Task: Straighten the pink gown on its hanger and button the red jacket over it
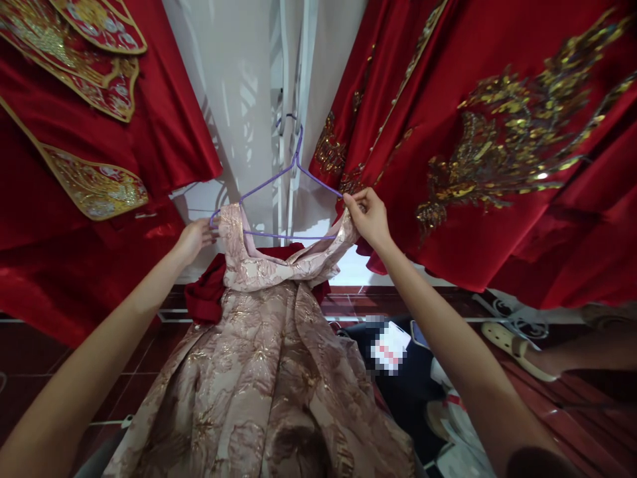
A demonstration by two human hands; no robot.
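A pale pink brocade dress [271,358] with gold floral pattern hangs on a purple wire hanger [279,179], whose hook is caught on a white vertical rail [291,79]. My left hand [195,238] grips the dress's left shoulder strap at the hanger's left end. My right hand [367,214] pinches the right shoulder strap at the hanger's right end. The skirt spreads wide below toward me.
Red garments with gold embroidery hang at the left [84,166] and at the right [497,146]. A dark red cloth [204,299] lies behind the dress. Another person's foot in a cream sandal [517,348] rests at the right on the dark red tiled floor.
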